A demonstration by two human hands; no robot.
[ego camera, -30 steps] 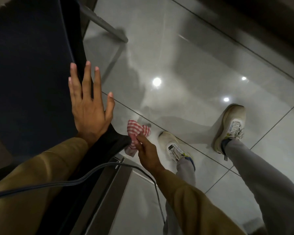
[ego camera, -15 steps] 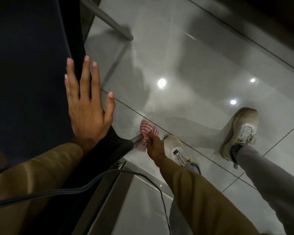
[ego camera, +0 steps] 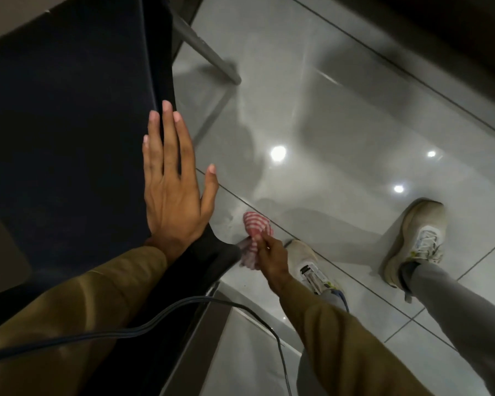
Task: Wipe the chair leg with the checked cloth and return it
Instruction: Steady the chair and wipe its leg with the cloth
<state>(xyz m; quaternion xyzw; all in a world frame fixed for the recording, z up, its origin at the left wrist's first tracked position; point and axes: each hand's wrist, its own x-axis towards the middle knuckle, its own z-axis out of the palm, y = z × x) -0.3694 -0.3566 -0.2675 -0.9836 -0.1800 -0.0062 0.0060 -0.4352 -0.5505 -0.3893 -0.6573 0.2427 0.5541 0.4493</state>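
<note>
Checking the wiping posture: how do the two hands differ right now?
The left hand lies flat and open on the dark chair seat; the right hand is closed around the checked cloth. The left is up on the seat, the right reaches low near the floor. Both wear tan sleeves.

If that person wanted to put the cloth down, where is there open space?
The chair seat is bare left of the flat left hand. Floor tiles lie open between the far chair leg and the shoes. It is crowded near the right hand holding the checked cloth.
</note>
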